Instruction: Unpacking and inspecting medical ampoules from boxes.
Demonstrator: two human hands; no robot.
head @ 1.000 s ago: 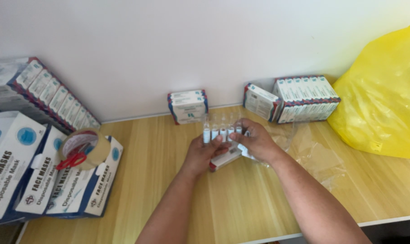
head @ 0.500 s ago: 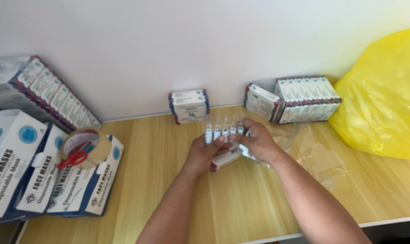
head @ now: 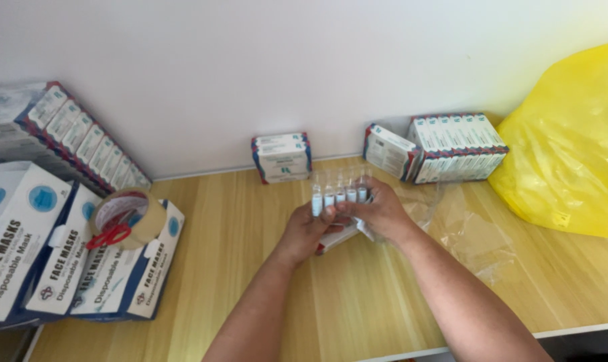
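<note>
Left hand and right hand both grip a clear tray of small glass vials, standing upright in a row. A small box lies underneath on the worktop

Yellow bag, pale wood-grain table, white-and-blue mask boxes, red-cored tape roll.

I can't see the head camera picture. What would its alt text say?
Two bare hands, left hand and right hand, hold a row of small clear ampoules over a wooden table. Boxes of face masks and a tape roll lie left, a yellow bag right.
</note>
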